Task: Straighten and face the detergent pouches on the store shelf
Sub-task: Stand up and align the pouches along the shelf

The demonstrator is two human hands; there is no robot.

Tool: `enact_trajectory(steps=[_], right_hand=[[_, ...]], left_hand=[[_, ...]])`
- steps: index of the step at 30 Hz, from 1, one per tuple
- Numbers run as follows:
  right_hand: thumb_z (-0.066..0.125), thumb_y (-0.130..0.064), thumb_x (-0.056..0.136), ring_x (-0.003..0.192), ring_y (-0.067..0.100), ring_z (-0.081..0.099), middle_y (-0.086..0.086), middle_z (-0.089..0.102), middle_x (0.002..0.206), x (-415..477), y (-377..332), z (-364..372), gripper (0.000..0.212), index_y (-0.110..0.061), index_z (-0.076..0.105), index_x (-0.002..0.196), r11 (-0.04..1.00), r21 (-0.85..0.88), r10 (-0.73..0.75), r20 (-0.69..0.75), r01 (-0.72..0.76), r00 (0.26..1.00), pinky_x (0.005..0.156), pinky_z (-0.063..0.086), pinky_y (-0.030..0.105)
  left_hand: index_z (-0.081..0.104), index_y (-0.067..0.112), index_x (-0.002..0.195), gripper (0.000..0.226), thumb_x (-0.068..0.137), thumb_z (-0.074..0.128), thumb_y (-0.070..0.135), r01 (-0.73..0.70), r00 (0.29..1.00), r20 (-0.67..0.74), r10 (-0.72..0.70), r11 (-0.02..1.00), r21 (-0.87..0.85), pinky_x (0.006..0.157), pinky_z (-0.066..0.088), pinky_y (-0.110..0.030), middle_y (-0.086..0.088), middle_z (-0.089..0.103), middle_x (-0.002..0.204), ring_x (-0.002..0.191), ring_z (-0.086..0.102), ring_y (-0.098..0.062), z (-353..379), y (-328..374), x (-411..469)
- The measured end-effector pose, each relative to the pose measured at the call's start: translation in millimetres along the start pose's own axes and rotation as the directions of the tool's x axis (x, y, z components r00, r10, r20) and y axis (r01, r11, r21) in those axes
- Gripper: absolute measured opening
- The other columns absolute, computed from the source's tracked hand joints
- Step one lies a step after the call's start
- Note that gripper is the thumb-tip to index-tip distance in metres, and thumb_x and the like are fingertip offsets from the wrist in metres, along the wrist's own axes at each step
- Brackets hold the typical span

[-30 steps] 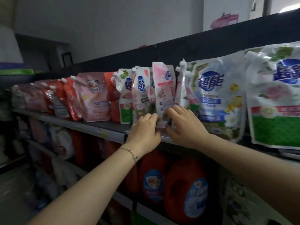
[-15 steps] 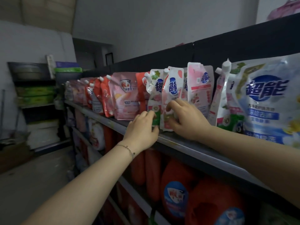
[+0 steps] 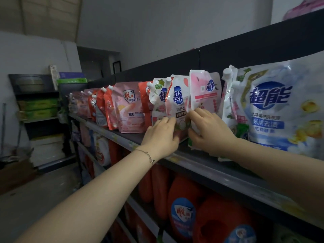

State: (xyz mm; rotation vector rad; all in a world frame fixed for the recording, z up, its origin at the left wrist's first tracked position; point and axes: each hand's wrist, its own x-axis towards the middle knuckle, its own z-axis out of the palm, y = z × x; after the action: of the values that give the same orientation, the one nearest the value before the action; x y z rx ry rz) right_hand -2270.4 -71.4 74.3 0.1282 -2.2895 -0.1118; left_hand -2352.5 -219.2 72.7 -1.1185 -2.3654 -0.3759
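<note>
L hand (image 3: pixel 161 135) grips the lower part of a white spouted pouch (image 3: pixel 178 106), fingers curled on its front. R hand (image 3: pixel 209 135) pinches the bottom edge of the pink pouch (image 3: pixel 204 90) just beside it, thumb under. Both pouches stand mid-row on the dark shelf (image 3: pixel 219 174), w/ a big blue-logo bag (image 3: pixel 273 109) to the right. Orange jugs (image 3: pixel 182 209) on the shelf below. Green boxes (image 3: pixel 38 106) on a rack by the back wall.

A dark shelf (image 3: pixel 191 157) carries a row of upright detergent pouches (image 3: pixel 177 106), pink and orange at left, white-and-blue at right.
</note>
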Motion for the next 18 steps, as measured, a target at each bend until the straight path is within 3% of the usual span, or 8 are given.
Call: enact_trajectory(steps=[5,13,18], right_hand=[[0.047,-0.025,0.084,0.084,0.024,0.051,0.002,0.054,0.096,-6,7,-6,0.024,-0.012,0.053,0.104,0.999,-0.003,0.037,0.052,-0.037,0.998,0.074,0.045,0.042],[0.054,-0.020,0.083,0.086,0.026,0.052,0.006,0.057,0.097,-25,13,-18,0.023,-0.009,0.055,0.103,1.000,0.022,0.020,0.025,-0.020,0.999,0.068,0.039,0.035],[0.056,-0.018,0.083,0.086,0.025,0.051,0.007,0.056,0.097,-27,8,-25,0.022,-0.008,0.056,0.102,0.998,0.063,0.016,0.007,-0.016,1.000,0.067,0.039,0.035]], left_hand=[[0.043,0.015,0.118,0.032,0.090,0.052,0.027,-0.015,1.000,0.007,0.015,1.000,-0.006,0.088,0.043,-0.042,-0.005,0.049,0.115,0.111,0.048,-0.027,0,15,2],[0.045,0.017,0.117,0.032,0.087,0.053,0.025,0.013,0.999,0.032,-0.011,0.999,-0.042,0.089,0.045,-0.045,-0.005,0.051,0.121,0.114,0.049,-0.028,3,41,-1],[0.041,0.022,0.130,0.048,0.084,0.055,0.024,0.035,0.998,0.055,-0.030,0.995,-0.089,0.095,0.044,-0.045,-0.004,0.050,0.127,0.120,0.049,-0.028,1,55,0]])
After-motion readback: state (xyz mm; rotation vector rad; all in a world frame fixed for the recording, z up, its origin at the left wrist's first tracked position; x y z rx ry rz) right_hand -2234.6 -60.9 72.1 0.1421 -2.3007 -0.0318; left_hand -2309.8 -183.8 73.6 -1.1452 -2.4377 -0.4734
